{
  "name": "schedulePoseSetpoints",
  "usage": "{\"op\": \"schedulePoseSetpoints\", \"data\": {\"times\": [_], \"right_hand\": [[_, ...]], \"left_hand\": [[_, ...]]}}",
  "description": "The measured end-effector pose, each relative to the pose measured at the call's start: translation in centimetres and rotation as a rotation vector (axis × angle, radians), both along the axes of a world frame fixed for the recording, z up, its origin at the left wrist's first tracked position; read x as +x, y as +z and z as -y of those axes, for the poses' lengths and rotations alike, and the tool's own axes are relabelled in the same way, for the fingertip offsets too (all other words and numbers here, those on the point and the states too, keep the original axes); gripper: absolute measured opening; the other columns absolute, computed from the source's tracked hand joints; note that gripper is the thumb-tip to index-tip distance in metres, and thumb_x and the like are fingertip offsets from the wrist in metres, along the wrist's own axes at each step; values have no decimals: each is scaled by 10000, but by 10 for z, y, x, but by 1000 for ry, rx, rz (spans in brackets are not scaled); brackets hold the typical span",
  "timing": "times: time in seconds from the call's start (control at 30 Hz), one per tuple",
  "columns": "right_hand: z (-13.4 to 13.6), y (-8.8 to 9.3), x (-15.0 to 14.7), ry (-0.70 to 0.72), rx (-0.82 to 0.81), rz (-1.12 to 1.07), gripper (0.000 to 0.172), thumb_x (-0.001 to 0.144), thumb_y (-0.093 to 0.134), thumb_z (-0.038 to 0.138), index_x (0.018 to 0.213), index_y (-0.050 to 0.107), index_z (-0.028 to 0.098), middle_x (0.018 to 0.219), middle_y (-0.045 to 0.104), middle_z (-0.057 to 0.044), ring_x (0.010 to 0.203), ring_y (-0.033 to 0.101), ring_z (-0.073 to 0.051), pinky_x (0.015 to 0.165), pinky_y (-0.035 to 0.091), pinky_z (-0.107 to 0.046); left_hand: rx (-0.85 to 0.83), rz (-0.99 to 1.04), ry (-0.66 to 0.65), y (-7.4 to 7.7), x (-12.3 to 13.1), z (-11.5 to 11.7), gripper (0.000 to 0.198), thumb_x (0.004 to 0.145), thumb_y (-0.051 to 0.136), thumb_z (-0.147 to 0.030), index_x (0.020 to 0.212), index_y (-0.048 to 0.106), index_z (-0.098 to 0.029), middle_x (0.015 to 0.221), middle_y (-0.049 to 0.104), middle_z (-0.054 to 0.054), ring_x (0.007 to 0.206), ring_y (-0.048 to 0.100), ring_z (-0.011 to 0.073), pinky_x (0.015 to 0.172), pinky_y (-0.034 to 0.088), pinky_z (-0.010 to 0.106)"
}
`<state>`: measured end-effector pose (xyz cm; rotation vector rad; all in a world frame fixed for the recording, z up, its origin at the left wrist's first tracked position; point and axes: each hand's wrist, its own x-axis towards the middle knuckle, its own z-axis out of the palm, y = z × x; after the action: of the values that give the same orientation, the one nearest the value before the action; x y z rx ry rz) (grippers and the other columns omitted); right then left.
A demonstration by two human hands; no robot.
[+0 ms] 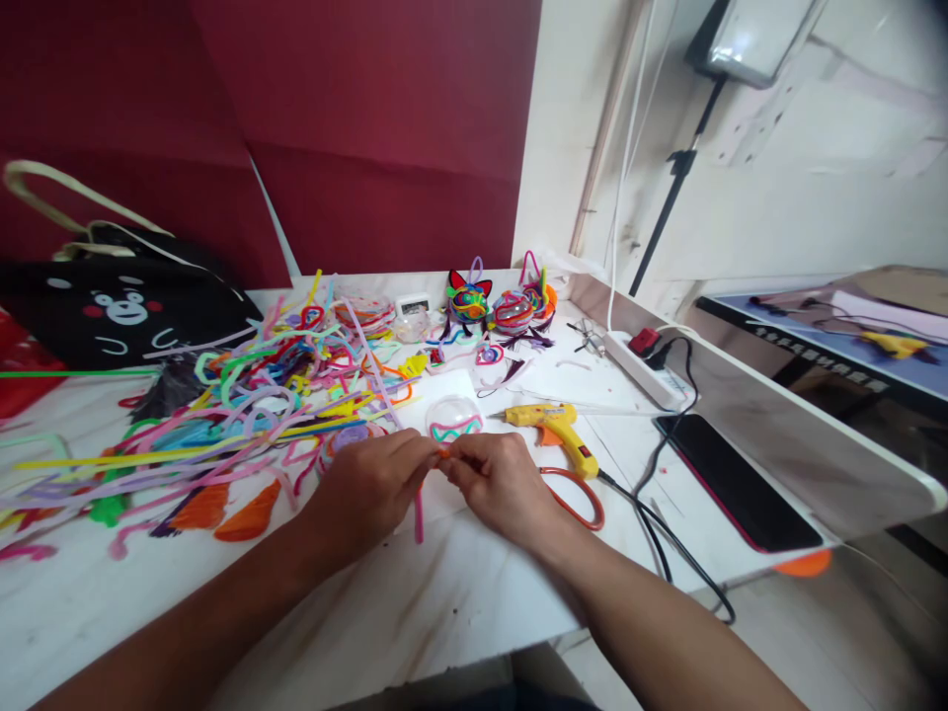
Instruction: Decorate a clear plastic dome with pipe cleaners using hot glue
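My left hand (381, 484) and my right hand (500, 484) meet over the white table, fingertips pinched together on a small orange piece (444, 453). Most of that piece is hidden by the fingers. Just beyond them lies a clear round plastic shape (454, 417) with pink and teal wavy strips on it. A pink pipe cleaner (419, 515) shows below my left fingers. Close to my right hand rests a yellow glue gun (555, 425), its nozzle pointing left. An orange-red handled tool (582, 499), partly hidden, is beside my right wrist.
Colourful pipe cleaners (274, 415) are heaped on the left, before a black bag (125, 306). Decorated ornaments (511, 309) stand at the back. On the right are a power strip (644, 370), cables, a phone (737, 479) and a raised table edge (822, 425).
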<state>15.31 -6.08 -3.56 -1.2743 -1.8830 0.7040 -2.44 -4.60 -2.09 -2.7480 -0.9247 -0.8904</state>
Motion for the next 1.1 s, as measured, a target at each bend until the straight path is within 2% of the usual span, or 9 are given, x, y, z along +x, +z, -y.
{"op": "schedulePoseSetpoints", "data": {"times": [0.13, 0.2, 0.37, 0.7, 0.87, 1.0, 1.1], "right_hand": [[-4, -3, 1, 17, -155, -266, 212, 868, 617, 206, 659, 629, 169, 592, 623, 6, 541, 551, -115, 526, 364, -220], [-5, -4, 0, 10, -221, -346, 196, 859, 623, 206, 668, 634, 166, 586, 624, 8, 512, 552, -111, 509, 386, -217], [-4, -4, -1, 45, -251, -347, 209, 866, 619, 201, 661, 637, 167, 615, 648, 1, 534, 576, -106, 541, 426, -214], [-2, -3, 1, 16, -123, -156, 204, 902, 570, 171, 735, 688, 174, 685, 699, -21, 618, 609, -130, 600, 422, -229], [-1, -1, 1, 23, -27, -35, 186, 895, 571, 143, 754, 688, 172, 718, 716, -37, 649, 632, -143, 609, 398, -233], [1, 3, -1, 25, 26, 100, 201, 875, 591, 138, 691, 660, 178, 649, 668, -16, 594, 558, -130, 569, 331, -239], [1, 3, 0, 15, 53, 111, 234, 857, 601, 143, 628, 629, 180, 568, 582, 11, 540, 460, -113, 537, 279, -247]], "left_hand": [[-297, 226, 34, 4, 4, 2, 177, 946, 532, -234, 856, 663, -156, 663, 674, -16, 563, 619, 101, 535, 449, 186], [-344, 265, 55, 5, 5, 2, 182, 939, 538, -249, 852, 670, -158, 642, 673, -24, 545, 611, 97, 519, 439, 183], [-307, 214, 83, 6, 3, 1, 233, 938, 507, -242, 813, 687, -163, 629, 672, -15, 548, 612, 107, 528, 431, 200], [-214, 107, 32, 0, -2, -2, 247, 974, 469, -230, 831, 660, -164, 752, 709, 15, 660, 657, 122, 613, 459, 214], [-132, 22, 25, -2, -3, -1, 279, 996, 417, -228, 846, 642, -162, 751, 695, 24, 659, 656, 137, 605, 462, 230], [-38, -85, 32, -3, -4, -1, 336, 997, 369, -204, 788, 628, -154, 679, 650, 32, 594, 623, 153, 541, 432, 247], [-40, -100, 28, -4, -4, -2, 328, 986, 373, -192, 806, 643, -149, 692, 660, 42, 604, 628, 162, 542, 435, 254]]}}
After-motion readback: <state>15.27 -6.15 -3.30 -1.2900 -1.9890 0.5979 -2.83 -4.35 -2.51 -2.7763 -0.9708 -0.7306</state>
